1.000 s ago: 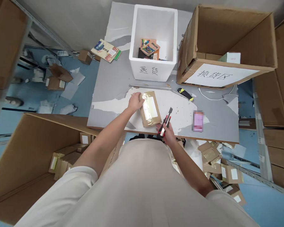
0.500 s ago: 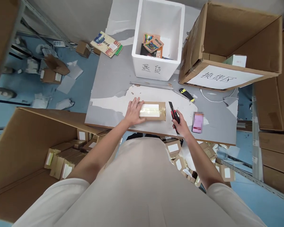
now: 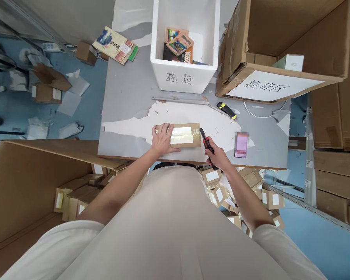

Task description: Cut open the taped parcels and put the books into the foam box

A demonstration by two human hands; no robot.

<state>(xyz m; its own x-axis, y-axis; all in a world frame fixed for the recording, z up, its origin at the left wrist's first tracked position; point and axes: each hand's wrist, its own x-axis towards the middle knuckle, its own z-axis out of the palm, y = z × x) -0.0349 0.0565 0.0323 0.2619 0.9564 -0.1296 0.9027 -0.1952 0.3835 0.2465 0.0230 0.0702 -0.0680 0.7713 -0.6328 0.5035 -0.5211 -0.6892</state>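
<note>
A small brown cardboard box lies on the table, with a white label and clear tape on top. My left hand grips its left end, fingers over the top and thumb by the near edge. In my right hand is a red and black utility knife, fingers closed round its handle. The knife's tip is right beside the box's right end; whether it touches the cardboard I cannot tell. A second knife, black and yellow, lies farther back on the table.
A white foam box holding several colourful items stands at the back, beside a large open carton. Books lie at left, a phone and white cable at right. Below left is a big carton of parcels.
The knife in my right hand has come left, up to the box's right end, and its blade has turned. My left hand stays on the box. The view has shifted slightly.
</note>
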